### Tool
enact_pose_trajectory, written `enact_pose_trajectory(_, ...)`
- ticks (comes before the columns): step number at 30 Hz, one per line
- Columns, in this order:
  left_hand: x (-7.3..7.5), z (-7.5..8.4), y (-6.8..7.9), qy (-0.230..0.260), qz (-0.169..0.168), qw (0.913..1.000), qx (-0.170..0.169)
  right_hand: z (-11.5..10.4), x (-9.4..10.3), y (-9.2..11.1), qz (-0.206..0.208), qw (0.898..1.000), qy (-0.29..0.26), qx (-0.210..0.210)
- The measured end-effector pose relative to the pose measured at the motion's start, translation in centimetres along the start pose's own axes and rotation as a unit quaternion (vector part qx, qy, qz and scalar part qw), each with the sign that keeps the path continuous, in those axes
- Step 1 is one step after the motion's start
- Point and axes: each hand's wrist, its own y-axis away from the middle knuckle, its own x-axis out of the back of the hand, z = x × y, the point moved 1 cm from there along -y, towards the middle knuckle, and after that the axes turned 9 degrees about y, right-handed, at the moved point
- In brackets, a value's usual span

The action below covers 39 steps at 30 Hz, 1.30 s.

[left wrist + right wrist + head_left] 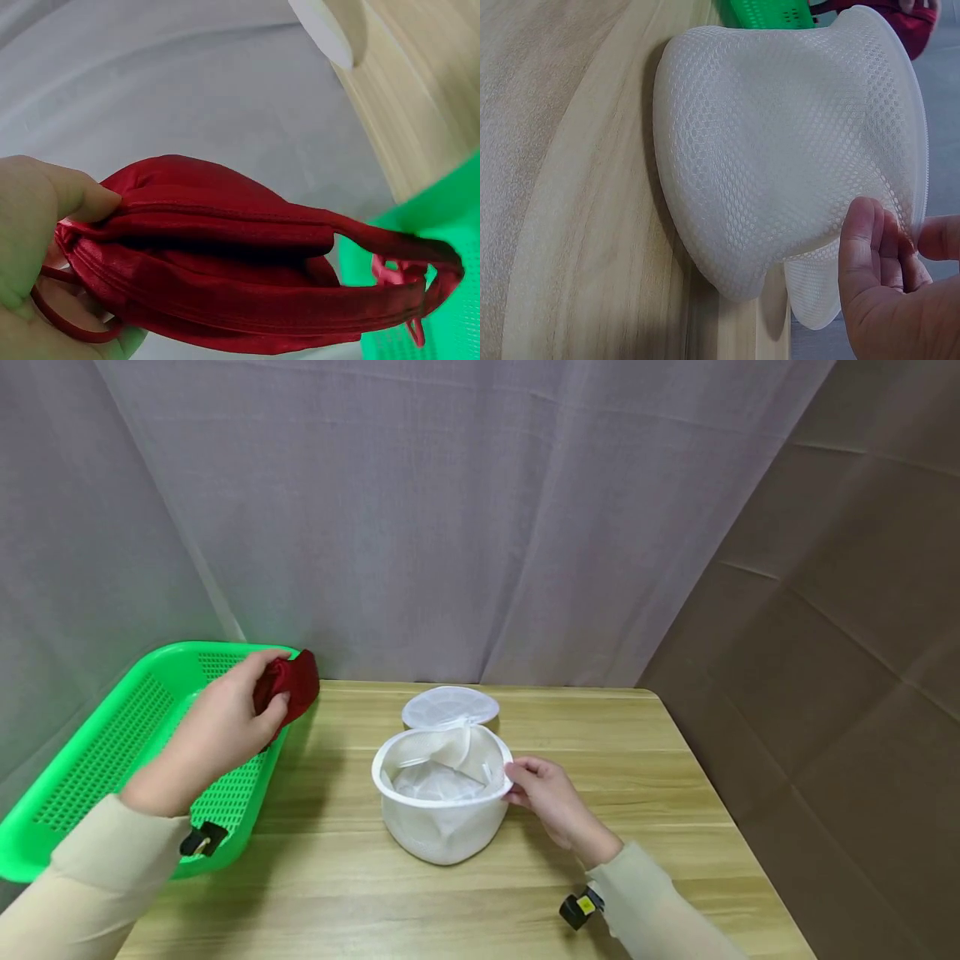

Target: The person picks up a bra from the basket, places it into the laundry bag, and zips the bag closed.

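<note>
A red bra [225,247], folded with its cups nested, is held by my left hand [228,718] above the right far corner of the green basket [258,806]. Thumb and fingers grip one end of it; a loop of strap [71,319] hangs about the fingers in the left wrist view. A white mesh laundry bag [442,835] stands upright on the table, its round top unzipped. The mesh lid [450,706] is folded back behind it. My right hand [551,797] pinches the bag's rim on the right side.
The green plastic basket stands on the left side of the wooden table [337,893]. A grey curtain [390,527] hangs behind the table, and a brown cloth wall [847,677] rises along the right edge.
</note>
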Motion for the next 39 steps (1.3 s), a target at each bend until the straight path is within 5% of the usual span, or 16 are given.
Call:
enact_pose_trajectory(9,-2.3,3.0,-0.4,0.002,0.038,0.9944,-0.099,-0.1,0.1,0.0,-0.001,1.0,-0.003,0.002)
enact_pose_trajectory(16,-4.3,4.8,-0.9,0.054,0.046,0.988,-0.137,-0.1,0.0,0.0,-0.005,1.0,0.001,0.005)
enact_pose_trajectory(25,-7.5,6.9,-0.9,0.074,0.061,0.9688,-0.229,-0.2,-0.1,0.3,-0.003,1.0,0.001,0.007)
enact_pose_trajectory(33,-10.8,8.9,-0.8,0.112,0.028,0.9601,-0.255,-0.3,-0.3,0.5,-0.011,1.0,0.002,0.009)
enact_pose_trajectory(39,-14.2,8.9,0.1,0.088,-0.035,0.9672,-0.236,-0.3,-0.7,0.6,-0.021,1.0,0.008,0.013)
